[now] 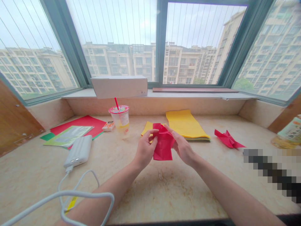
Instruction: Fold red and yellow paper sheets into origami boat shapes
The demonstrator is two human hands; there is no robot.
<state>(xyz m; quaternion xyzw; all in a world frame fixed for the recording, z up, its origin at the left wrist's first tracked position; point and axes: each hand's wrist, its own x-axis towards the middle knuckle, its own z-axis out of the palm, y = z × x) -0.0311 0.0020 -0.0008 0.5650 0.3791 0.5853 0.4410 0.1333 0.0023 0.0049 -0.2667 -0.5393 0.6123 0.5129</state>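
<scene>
Between my two hands, above the middle of the counter, is a piece of red folded paper (163,147) with crease lines and a partly folded upper edge. My left hand (147,147) pinches its left side, thumb in front and fingers at the upper left. Along the right side, my right hand (182,146) grips the edge, with some of its fingers hidden behind the paper. Just behind the hands lie a small yellow paper piece (147,127) and a stack of yellow paper (188,124). A folded red paper shape (228,139) rests farther right.
At left are a white power bank (78,150) with a cable (84,195), red sheets (80,122) and a green-white packet (68,135). A plastic cup with a straw (120,121) stands behind, near a small packet (108,126). A bottle (288,135) is at far right; a white box (119,87) sits on the sill.
</scene>
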